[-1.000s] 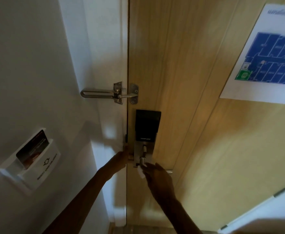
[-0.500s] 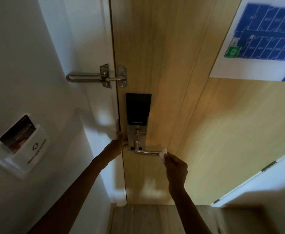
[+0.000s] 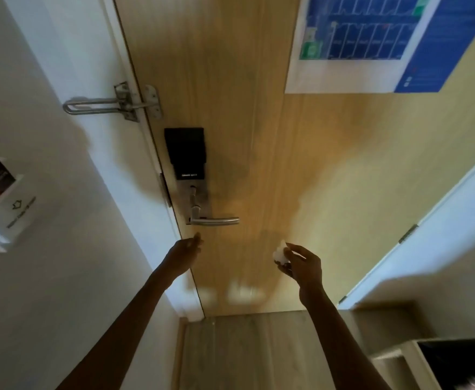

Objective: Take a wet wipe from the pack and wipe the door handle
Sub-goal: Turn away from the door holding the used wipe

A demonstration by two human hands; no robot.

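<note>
A silver lever door handle [image 3: 215, 220] sticks out to the right from a metal lock plate on the wooden door [image 3: 259, 136], under a black lock box [image 3: 185, 153]. My right hand [image 3: 301, 263] hangs below and right of the handle, apart from it, pinching a small crumpled white wet wipe [image 3: 280, 253]. My left hand [image 3: 183, 253] is just below the lock plate near the door's edge, fingers loosely curled, holding nothing and touching nothing. The wipe pack is out of view.
A metal swing latch [image 3: 112, 104] bridges frame and door above the lock. A white key-card holder [image 3: 2, 204] sits on the left wall. An evacuation plan [image 3: 365, 43] hangs on the door. A second white door [image 3: 441, 232] stands at right, a dark bin [image 3: 461, 364] at bottom right.
My right hand has slid off the handle's end and drawn back down and right with the wipe. My left hand has let go of the door's edge by the lock and dropped lower.
</note>
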